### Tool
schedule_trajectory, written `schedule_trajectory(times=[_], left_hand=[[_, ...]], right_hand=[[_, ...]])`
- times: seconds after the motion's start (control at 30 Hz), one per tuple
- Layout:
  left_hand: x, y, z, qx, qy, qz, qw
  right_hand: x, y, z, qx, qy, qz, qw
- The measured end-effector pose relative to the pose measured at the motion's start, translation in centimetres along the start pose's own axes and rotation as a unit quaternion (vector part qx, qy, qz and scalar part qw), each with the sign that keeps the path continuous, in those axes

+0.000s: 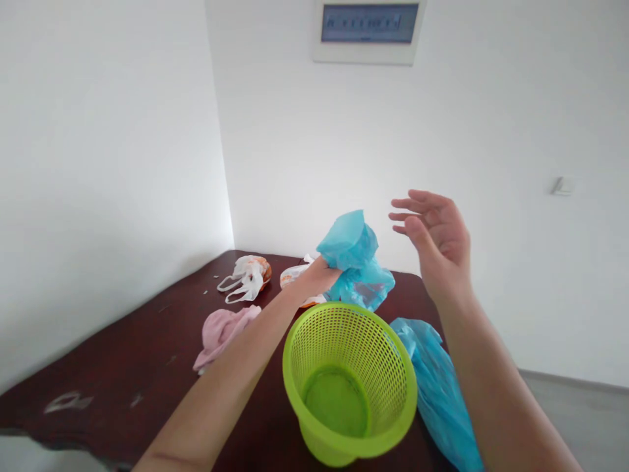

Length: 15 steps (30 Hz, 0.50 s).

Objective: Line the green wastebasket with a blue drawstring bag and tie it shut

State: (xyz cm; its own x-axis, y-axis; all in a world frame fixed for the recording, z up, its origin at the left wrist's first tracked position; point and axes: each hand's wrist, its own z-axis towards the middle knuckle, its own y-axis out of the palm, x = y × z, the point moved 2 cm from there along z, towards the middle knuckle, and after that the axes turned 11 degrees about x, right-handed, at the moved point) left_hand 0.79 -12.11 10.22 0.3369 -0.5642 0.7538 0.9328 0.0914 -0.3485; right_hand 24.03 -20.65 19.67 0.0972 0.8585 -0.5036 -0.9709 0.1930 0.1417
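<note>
A crumpled light blue plastic bag (361, 278) is held up by my left hand (322, 275), beyond the far rim of a green basket. The film covers the fingers, so their exact grip is hidden. My right hand (437, 239) is raised to the right of this bag, empty and apart from it, with fingers stretched out and slightly curved. Below and between my forearms stands the green perforated plastic basket (348, 370), with nothing inside. A second, longer blue plastic bag (437, 393) lies right of the basket, partly behind my right forearm.
On the dark red table (132, 334), a white-and-orange plastic bag (250, 275) lies at the back left. Another white-and-orange bag (292, 274) is partly hidden behind my left arm. A pink cloth (223, 331) lies left of that arm. White walls (289, 144) border the table's left and back.
</note>
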Motion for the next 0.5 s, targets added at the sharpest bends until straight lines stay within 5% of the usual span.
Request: schedule_trajectory(times=[0.2,0.37,0.5], left_hand=[[3.1,0.8,-0.8,0.000,0.012,-0.039,0.999],[6.6,0.5,-2.0,-0.021,0.063,-0.054,0.996],[8.1,-0.4,-3.3,-0.043,0.108,-0.030,0.993]], right_hand=[[0.8,-0.3,-1.1,-0.116,0.014,-0.197,0.973],[-2.2,-1.4,-1.2,-0.009,-0.039,-0.286,0.958],[-6.0,-3.3,-0.6,0.054,0.010,-0.165,0.985]])
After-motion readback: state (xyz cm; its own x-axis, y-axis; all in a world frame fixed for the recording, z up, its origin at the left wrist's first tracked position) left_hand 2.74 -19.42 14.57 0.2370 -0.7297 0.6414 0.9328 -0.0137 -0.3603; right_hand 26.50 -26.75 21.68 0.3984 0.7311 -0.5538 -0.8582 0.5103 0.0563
